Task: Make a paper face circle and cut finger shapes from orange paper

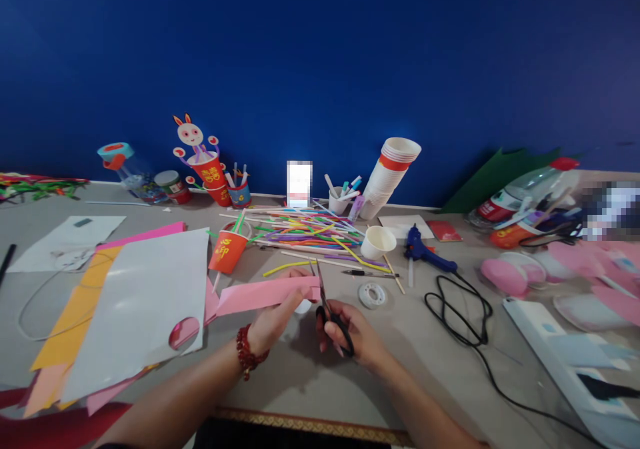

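My left hand (274, 322), with a red bead bracelet at the wrist, pinches the right end of a long pink paper strip (260, 293). The strip stretches left over a stack of coloured sheets. My right hand (353, 333) grips black-handled scissors (327, 305). Their blades point up and away, with the tips at the strip's right end. Both hands hover just above the grey table (425, 362), close together.
Several coloured straws (310, 232) lie behind the hands, beside a red paper cup (228, 249) and a white cup (378, 241). A tape roll (373, 295), a blue glue gun (423, 250) and its black cord (463, 315) lie to the right. White and yellow sheets (135, 302) cover the left.
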Motion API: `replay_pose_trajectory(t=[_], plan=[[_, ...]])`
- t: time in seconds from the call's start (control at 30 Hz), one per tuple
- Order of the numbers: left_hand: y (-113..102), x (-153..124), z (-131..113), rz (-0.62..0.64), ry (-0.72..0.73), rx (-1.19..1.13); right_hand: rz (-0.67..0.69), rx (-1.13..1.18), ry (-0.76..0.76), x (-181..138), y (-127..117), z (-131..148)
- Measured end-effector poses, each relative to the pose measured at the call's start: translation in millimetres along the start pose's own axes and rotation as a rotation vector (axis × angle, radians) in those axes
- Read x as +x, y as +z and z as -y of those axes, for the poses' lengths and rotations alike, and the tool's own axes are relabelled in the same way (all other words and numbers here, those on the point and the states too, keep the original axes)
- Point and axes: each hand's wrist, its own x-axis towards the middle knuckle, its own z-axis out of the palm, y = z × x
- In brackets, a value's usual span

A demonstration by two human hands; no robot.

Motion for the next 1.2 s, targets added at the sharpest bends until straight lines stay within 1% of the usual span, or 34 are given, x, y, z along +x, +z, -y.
replay_pose_trajectory(t=[0.13, 0.3, 0.4, 0.53, 0.73, 0.87, 1.2], plan=[[0.4, 2.0, -0.7, -0.023, -0.013, 0.031, 0.019, -0.031, 0.001, 0.8, -0.5, -2.8], [-0.4, 2.0, -1.5, -0.006, -0.02, 0.0, 0.037, -0.038, -0.015, 1.3, -0.4, -4.0], [-2.1, 0.9, 1.4, -0.043, -0.05, 0.04, 0.051, -0.03, -0.022, -0.1, 0.9, -0.8], [-2.3, 1.0, 3.0, -0.074, -0.075, 0.083, 0.056, -0.058, 0.008, -2.1, 2.6, -0.5], [-0.2, 1.2, -5.7, -0.071, -0.043, 0.211, 0.006, -0.165, 0.039, 0.8, 6.0, -6.4], [1.2, 0.3, -9.9, -0.065, 0.009, 0.285, -0.027, -0.146, 0.07, 2.4, 9.6, -4.7], [2.8, 0.2, -8.5, -0.064, 0.041, 0.258, -0.066, -0.108, 0.121, 2.9, 12.5, -6.8]])
